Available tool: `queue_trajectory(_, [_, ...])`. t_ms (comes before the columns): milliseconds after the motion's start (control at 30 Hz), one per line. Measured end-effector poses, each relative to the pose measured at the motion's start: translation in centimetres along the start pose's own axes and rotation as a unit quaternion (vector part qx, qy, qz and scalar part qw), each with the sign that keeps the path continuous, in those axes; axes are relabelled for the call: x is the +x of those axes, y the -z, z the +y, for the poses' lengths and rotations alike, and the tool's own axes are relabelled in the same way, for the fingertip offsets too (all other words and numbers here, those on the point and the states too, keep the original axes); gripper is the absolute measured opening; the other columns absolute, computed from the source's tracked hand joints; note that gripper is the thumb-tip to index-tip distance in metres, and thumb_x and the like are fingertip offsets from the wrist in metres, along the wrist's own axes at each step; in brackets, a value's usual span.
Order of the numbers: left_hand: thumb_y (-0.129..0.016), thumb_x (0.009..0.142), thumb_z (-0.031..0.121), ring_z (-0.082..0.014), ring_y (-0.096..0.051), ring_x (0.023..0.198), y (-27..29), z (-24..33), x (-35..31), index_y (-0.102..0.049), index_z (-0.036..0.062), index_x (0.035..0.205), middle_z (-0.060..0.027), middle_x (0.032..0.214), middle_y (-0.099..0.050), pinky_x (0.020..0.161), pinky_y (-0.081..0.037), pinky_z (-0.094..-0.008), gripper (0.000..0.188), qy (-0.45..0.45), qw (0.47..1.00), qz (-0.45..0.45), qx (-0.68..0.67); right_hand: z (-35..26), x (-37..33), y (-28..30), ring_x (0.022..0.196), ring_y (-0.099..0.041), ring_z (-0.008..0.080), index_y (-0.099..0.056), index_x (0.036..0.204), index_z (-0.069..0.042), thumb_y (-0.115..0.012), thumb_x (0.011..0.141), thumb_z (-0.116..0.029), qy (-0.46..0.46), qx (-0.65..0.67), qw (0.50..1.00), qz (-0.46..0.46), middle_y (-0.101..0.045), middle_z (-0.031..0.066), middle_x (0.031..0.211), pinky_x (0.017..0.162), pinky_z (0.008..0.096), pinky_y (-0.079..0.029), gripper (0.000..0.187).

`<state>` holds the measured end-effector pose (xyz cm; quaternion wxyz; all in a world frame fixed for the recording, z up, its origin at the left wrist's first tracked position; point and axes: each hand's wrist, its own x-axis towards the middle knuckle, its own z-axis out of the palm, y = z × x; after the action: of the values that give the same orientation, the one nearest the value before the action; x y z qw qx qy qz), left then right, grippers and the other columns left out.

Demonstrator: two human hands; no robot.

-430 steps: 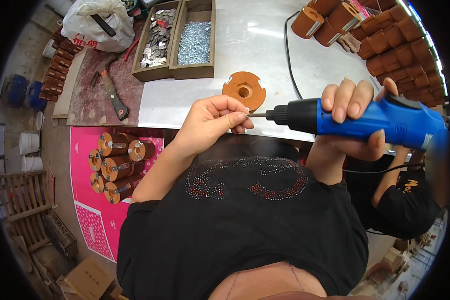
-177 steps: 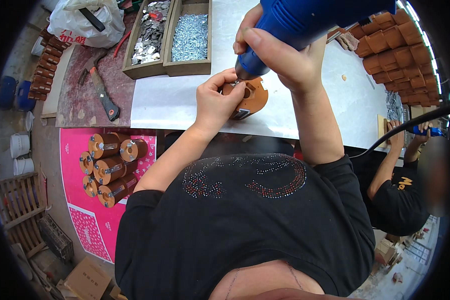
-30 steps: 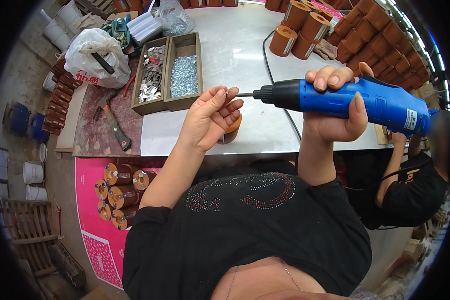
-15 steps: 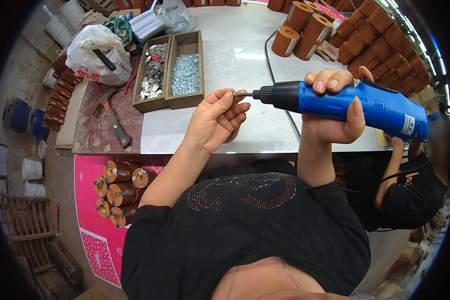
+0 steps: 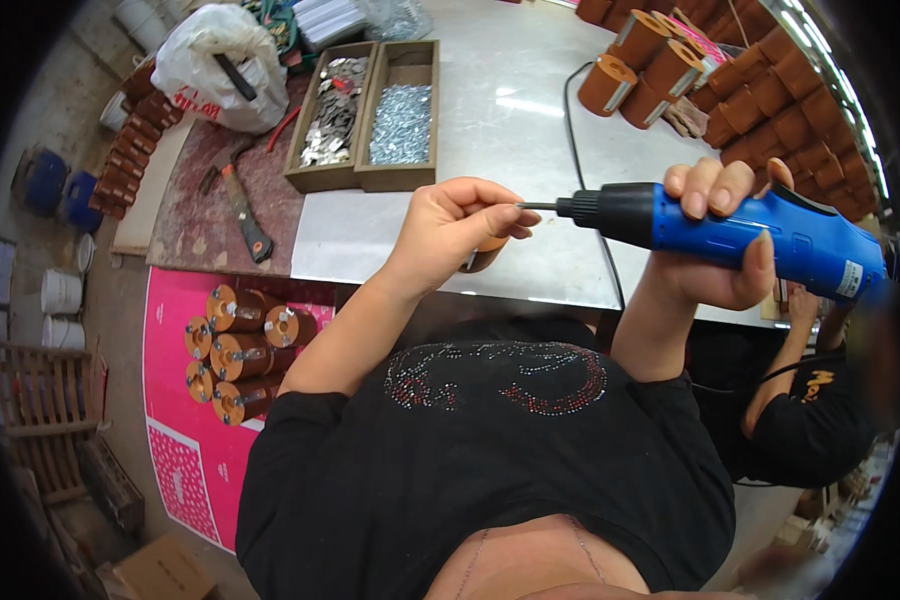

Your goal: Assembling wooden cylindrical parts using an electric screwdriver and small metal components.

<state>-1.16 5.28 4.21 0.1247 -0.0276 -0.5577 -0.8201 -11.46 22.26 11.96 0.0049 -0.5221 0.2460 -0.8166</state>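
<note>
1. Power screwdriver [image 5: 795, 245] in right grip [image 5: 715, 280]; bit [image 5: 540, 206] ends at left grip's [image 5: 450, 230] fingertips.
2. Lone cylinder [image 5: 486, 257] on counter [image 5: 510, 55], partly hidden behind left grip.
3. Ahead-left of left grip: two bins side by side; metal tabs [image 5: 335, 120] in left bin [image 5: 322, 179], screws [image 5: 402, 125] in right bin [image 5: 398, 178].
4. Left of left grip: hammer [image 5: 244, 215] on counter, bag [image 5: 205, 75] beyond it.
5. Behind-left of left grip: cylinder group [image 5: 245, 355] on sheet [image 5: 170, 375].
6. Ahead of right grip: cylinder cluster [image 5: 610, 88]; cylinder stack [image 5: 795, 110] farther right.
7. Right of, behind right grip: co-worker [image 5: 815, 410].
</note>
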Motion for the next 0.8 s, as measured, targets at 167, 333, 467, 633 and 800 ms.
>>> queue_trajectory(167, [-0.054,0.080,0.002,-0.0068,-0.056,0.062,0.0,0.0,-0.4,-0.059,-0.0034,0.084,-0.0078,0.073,-0.062,0.051,-0.044,-0.0179,0.007,-0.025,0.995,-0.003,0.093,0.7,-0.1,1.0,0.072,-0.051,0.0229,-0.023,0.126,-0.001,-0.045,0.078,-0.024,-0.014,0.059,0.997,-0.041,-0.051,0.0134,0.084,0.072,0.0415,-0.042,0.057])
queue_trajectory(333, [-0.051,0.083,0.001,-0.0094,-0.058,0.071,0.3,-1.0,-0.6,-0.055,-0.0032,0.087,-0.0095,0.081,-0.062,0.064,-0.049,-0.0206,0.007,-0.029,0.998,0.003,0.059,1.6,-0.7,1.1,0.070,-0.050,0.0218,-0.026,0.124,-0.003,-0.047,0.076,-0.026,-0.025,0.041,0.999,0.023,-0.051,0.0121,0.080,0.071,0.0400,-0.041,0.057])
queue_trajectory(467, [-0.053,0.083,0.004,-0.0093,-0.057,0.074,0.7,-0.7,-0.6,-0.056,-0.0023,0.091,-0.0090,0.086,-0.061,0.066,-0.048,-0.0207,0.010,-0.038,0.999,0.000,0.013,1.6,-1.1,0.9,0.068,-0.050,0.0200,-0.031,0.121,-0.004,-0.049,0.073,-0.026,-0.035,0.048,0.995,0.082,-0.051,0.0101,0.076,0.070,0.0393,-0.041,0.056])
queue_trajectory(633, [-0.050,0.087,0.022,-0.0138,-0.051,0.090,5.0,1.3,3.0,-0.054,0.0018,0.104,-0.0039,0.099,-0.057,0.080,-0.041,-0.0256,0.026,-0.209,0.935,0.075,0.275,0.2,-0.7,1.8,0.069,-0.049,0.0196,-0.042,0.116,-0.005,-0.050,0.072,-0.027,-0.043,0.045,0.992,0.113,-0.050,0.0090,0.076,0.072,0.0383,-0.039,0.050])
queue_trajectory(800, [-0.060,0.076,0.018,-0.0176,-0.060,0.075,18.0,1.3,5.1,-0.061,0.0025,0.093,-0.0100,0.084,-0.063,0.067,-0.046,-0.0286,0.023,-0.078,0.760,0.258,0.591,-0.5,-0.8,1.9,0.069,-0.048,0.0193,-0.041,0.116,-0.005,-0.050,0.072,-0.028,-0.037,0.043,0.991,0.119,-0.049,0.0089,0.075,0.072,0.0379,-0.038,0.050])
